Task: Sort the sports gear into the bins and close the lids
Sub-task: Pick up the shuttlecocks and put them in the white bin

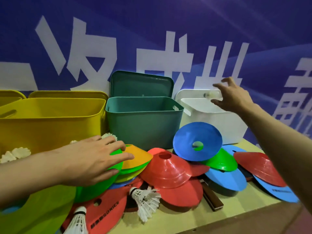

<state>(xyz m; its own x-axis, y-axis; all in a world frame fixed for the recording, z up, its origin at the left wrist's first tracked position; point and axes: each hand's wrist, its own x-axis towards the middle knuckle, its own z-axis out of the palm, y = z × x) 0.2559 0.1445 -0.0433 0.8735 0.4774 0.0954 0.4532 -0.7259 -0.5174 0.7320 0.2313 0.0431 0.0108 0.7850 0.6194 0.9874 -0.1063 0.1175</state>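
Three open bins stand in a row at the back: yellow (50, 119), teal (143, 125) and white (211, 122). In front of them lies a heap of disc cones: blue (197, 141), red (165, 168), orange (136, 156) and green (94, 188). My left hand (91, 161) rests spread on the green cone, its fingertips touching the orange one. Above the white bin, my right hand (231, 97) is held with fingers spread and holds nothing. A blurred shuttlecock (212, 95) is in the air just beside its fingers. Two shuttlecocks (145, 200) (77, 222) lie at the front.
The teal lid (141, 85) leans upright against the blue banner wall, and a white lid (185, 93) stands behind the white bin. More shuttlecocks (15, 154) lie before the yellow bin. A paddle handle (212, 198) pokes from under the cones. The table's front edge (219, 218) runs near.
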